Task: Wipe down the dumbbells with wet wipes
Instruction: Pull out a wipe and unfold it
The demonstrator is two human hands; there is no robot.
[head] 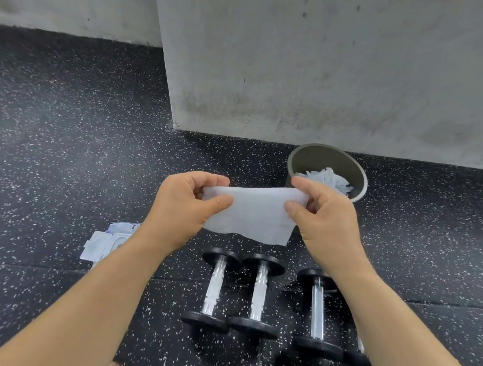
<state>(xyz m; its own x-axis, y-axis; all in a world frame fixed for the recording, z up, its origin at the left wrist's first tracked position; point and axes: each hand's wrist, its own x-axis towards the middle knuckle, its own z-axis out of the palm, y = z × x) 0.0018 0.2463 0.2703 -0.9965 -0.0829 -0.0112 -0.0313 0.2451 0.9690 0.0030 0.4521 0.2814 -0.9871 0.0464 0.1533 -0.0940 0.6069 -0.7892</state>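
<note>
A white wet wipe [253, 213] is stretched flat in the air between my two hands. My left hand [182, 209] pinches its left edge and my right hand [325, 220] pinches its right edge. Below them, on the speckled black floor, lie black dumbbells with chrome handles: one [211, 290] on the left, a second [258, 296] touching it, and a third [317, 312] further right. My right forearm hides most of a further dumbbell [360, 354]. The wet wipe packet [105, 242] lies open on the floor, partly behind my left forearm.
A round grey bin [354, 169] holding crumpled used wipes [329, 177] stands beyond my right hand, against a grey concrete wall [324, 71]. Speckled rubber flooring [58, 130] stretches to the left and right.
</note>
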